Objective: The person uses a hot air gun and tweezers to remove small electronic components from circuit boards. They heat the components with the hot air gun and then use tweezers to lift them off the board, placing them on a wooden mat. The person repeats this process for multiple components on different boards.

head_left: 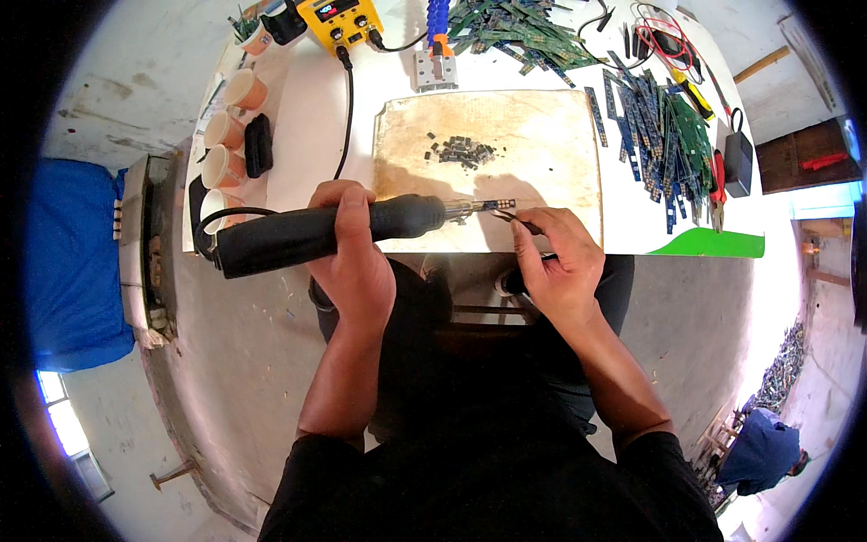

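Wrapped in my left hand (359,266) is the black handle of a hot air gun (280,239), its metal nozzle pointing right. At the nozzle's tip is a short circuit board strip (499,205) with small gold pads; I cannot tell whether they touch. My right hand (564,266) pinches dark tweezers (524,222), with their tips close to the strip's lower edge. Beneath lies a square, scorched tan work board (569,122). On it sits a pile of small black chips (465,152), farther off than the nozzle.
A yellow soldering station (339,23) with cables stands at the back left. Several paper cups (223,167) line the left edge. Heaps of circuit strips (646,126) lie at the right and back (524,32). Red-handled pliers (718,185) rest near a black adapter (739,163). Another person (763,452) is at the lower right.
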Available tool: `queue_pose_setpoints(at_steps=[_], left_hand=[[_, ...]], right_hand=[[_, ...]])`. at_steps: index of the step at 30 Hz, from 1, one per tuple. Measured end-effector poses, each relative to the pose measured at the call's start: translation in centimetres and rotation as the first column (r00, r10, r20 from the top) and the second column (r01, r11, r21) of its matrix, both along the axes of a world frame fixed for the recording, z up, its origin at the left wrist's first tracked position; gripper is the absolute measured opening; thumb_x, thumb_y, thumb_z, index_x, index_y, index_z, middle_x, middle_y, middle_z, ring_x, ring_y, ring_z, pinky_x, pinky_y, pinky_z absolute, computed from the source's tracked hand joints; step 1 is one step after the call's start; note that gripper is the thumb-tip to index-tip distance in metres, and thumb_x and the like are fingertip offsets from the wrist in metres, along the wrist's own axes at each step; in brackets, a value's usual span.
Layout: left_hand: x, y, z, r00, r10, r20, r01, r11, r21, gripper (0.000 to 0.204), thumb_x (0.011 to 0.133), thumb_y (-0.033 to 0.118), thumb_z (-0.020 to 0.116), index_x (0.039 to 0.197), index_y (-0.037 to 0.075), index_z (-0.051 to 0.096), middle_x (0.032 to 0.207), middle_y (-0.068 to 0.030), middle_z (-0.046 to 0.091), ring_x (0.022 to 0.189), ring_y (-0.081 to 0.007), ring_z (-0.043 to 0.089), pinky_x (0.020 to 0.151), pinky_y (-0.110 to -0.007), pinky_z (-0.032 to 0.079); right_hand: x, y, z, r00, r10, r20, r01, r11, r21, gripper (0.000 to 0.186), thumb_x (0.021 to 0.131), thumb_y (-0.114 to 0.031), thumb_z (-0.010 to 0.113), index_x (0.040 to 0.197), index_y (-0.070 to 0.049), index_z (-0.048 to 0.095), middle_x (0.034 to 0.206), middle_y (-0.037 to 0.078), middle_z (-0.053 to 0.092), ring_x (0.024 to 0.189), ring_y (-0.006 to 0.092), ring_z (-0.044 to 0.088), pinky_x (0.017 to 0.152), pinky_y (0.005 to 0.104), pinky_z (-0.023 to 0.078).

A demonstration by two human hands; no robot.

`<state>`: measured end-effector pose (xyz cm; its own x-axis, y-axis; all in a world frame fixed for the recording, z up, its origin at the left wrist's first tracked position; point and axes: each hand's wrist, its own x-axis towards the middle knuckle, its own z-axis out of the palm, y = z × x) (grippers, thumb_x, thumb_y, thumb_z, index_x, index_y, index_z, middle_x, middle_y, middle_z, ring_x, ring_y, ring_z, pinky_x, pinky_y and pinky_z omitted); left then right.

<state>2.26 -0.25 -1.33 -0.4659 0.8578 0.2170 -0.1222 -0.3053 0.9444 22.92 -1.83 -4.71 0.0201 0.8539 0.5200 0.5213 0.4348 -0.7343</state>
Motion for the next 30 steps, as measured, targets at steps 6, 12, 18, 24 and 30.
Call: queue_pose_setpoints(at_steps=[6, 12, 18, 24, 30], left_hand=[[-0.09, -0.04, 0.01, 1.0, -0.001, -0.027, 0.001, 1.0, -0.004, 0.009, 0.093, 0.012, 0.06, 0.089, 0.004, 0.055, 0.09, -0.0056, 0.056, 0.089, -0.0141, 0.051, 0.091, -0.028, 0.04], [0.02, -0.12, 0.1, 1.0, 0.004, -0.013, -0.005, 0.999, -0.032, 0.009, 0.092, 0.011, 0.059, 0.089, 0.004, 0.054, 0.09, -0.0055, 0.055, 0.089, -0.0143, 0.051, 0.091, -0.028, 0.04], [0.07, -0.08, 0.0, 1.0, 0.0, -0.011, 0.0, 1.0, -0.025, 0.007, 0.092, 0.008, 0.058, 0.089, 0.004, 0.054, 0.09, -0.0053, 0.055, 0.09, -0.0148, 0.051, 0.092, -0.03, 0.041], [-0.04, -0.07, -0.07, 1.0, 0.002, -0.016, -0.003, 1.0, -0.026, 0.007, 0.092, 0.009, 0.06, 0.091, 0.004, 0.055, 0.09, -0.0052, 0.055, 0.09, -0.0152, 0.052, 0.093, -0.031, 0.041], [-0.17, -0.15, -0.1, 1.0, 0.019, -0.011, -0.019, 1.0, -0.021, 0.008, 0.093, 0.011, 0.06, 0.092, 0.004, 0.056, 0.091, -0.0055, 0.056, 0.09, -0.0151, 0.052, 0.093, -0.031, 0.041]], right_hand=[[-0.17, 0.07, 0.19, 0.998, 0.013, 0.058, -0.015, 0.999, 0.029, 0.016, 0.08, 0.002, 0.074, 0.096, 0.0, 0.071, 0.09, 0.014, 0.069, 0.078, 0.0283, 0.067, 0.068, 0.0333, 0.054], [-0.29, 0.09, 0.32, 0.997, 0.003, 0.074, -0.004, 1.0, 0.014, 0.016, 0.08, 0.003, 0.073, 0.096, 0.0, 0.07, 0.088, 0.014, 0.068, 0.075, 0.0276, 0.065, 0.066, 0.0334, 0.053], [-0.4, -0.03, 0.44, 0.996, -0.006, 0.084, 0.005, 1.0, 0.008, 0.017, 0.081, 0.002, 0.073, 0.097, 0.0, 0.07, 0.088, 0.014, 0.068, 0.075, 0.027, 0.065, 0.066, 0.0335, 0.053], [-0.44, -0.02, 0.32, 0.995, -0.002, 0.097, 0.002, 1.0, -0.003, 0.016, 0.082, 0.002, 0.073, 0.098, 0.0, 0.07, 0.087, 0.014, 0.068, 0.075, 0.0267, 0.065, 0.066, 0.0334, 0.053], [-0.44, 0.24, 0.88, 0.997, -0.015, 0.08, 0.014, 1.0, 0.006, 0.015, 0.082, 0.002, 0.072, 0.096, 0.0, 0.07, 0.088, 0.015, 0.068, 0.076, 0.0275, 0.066, 0.067, 0.0345, 0.053]])
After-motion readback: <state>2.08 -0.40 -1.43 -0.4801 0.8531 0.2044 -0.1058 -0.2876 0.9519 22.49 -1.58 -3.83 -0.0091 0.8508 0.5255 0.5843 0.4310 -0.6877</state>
